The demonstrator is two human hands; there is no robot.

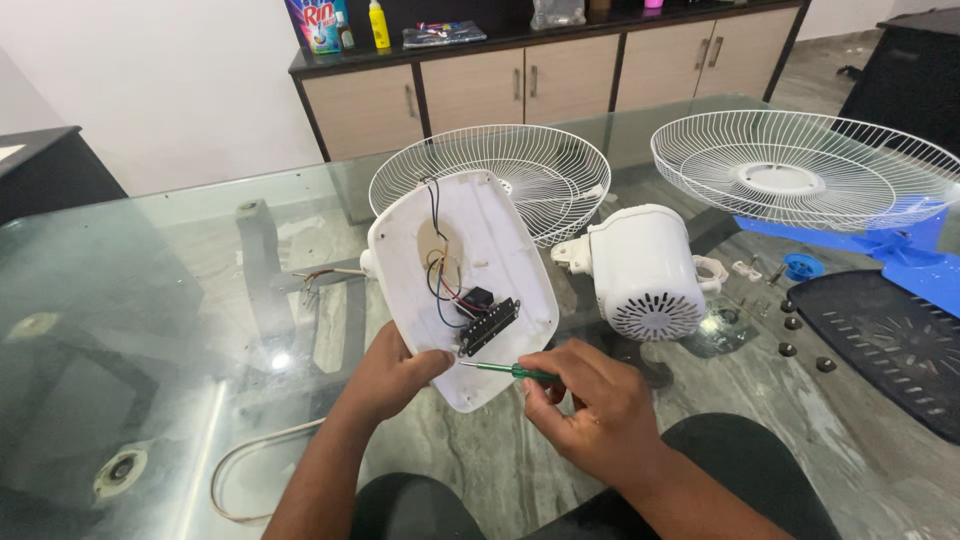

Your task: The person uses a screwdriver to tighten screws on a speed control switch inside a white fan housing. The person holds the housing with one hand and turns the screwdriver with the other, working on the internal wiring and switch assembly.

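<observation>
My left hand (388,375) grips the lower left edge of a white plastic fan base shell (490,240), held tilted up with its hollow inside facing me. Inside it run black, red and yellow wires (440,275) to a black switch block (488,325). My right hand (595,410) is closed on a small green-handled screwdriver (505,369), whose metal tip points left and touches the shell just below the switch block.
On the glass table (150,330) lie a white motor housing (648,270), two white wire fan guards (545,165) (800,170), a blue fan blade (900,255), a black panel (890,340), several loose screws and knobs (805,350), and a white cord (250,465). A cabinet (520,85) stands behind.
</observation>
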